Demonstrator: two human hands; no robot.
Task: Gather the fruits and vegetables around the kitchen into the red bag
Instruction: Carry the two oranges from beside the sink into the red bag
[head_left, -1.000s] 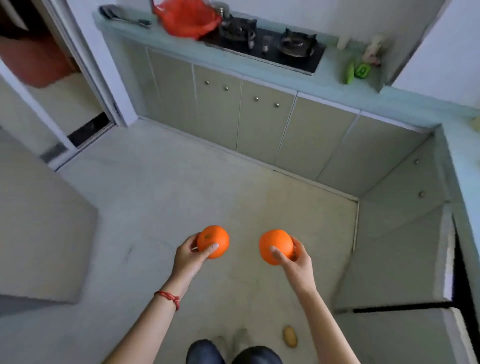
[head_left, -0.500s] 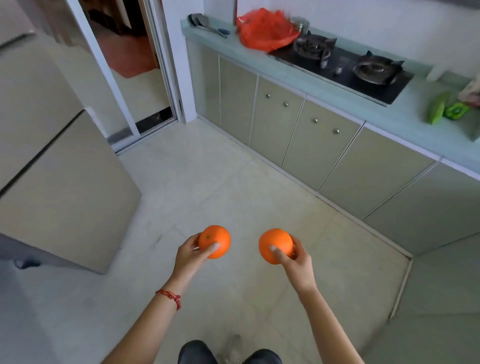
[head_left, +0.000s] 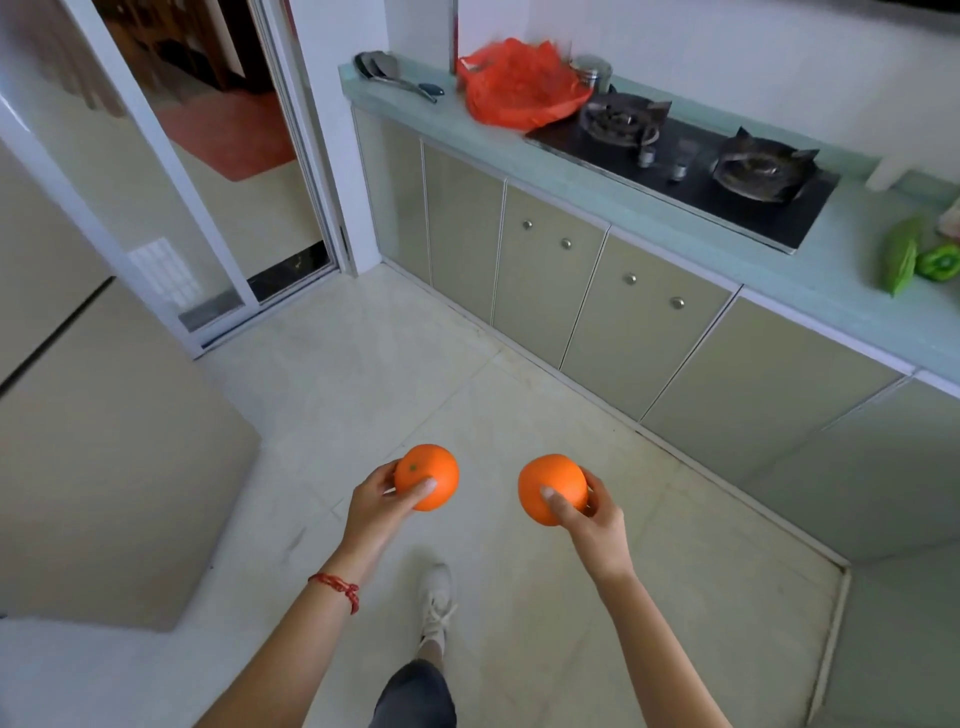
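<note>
My left hand (head_left: 375, 512) grips one orange (head_left: 429, 475) and my right hand (head_left: 597, 525) grips a second orange (head_left: 551, 486), both held out in front of me over the tiled floor. The red bag (head_left: 522, 91) lies crumpled on the pale green counter (head_left: 571, 179), far ahead, just left of the gas stove. At the counter's right end lie a green bitter gourd (head_left: 902, 255) and a green pepper (head_left: 939, 263).
A black two-burner gas stove (head_left: 691, 161) sits in the counter over beige cabinet doors (head_left: 550, 280). Ladles (head_left: 395, 75) lie at the counter's left end, a steel pot (head_left: 592, 73) behind the bag. A sliding glass door (head_left: 171, 218) stands left, a beige cabinet (head_left: 104, 467) near left. My foot (head_left: 435, 603) is below.
The view has swung left and moved nearer the counter, so the red bag and stove appear larger and closer. Both hands keep the same hold on the oranges. The potato on the floor is out of view.
</note>
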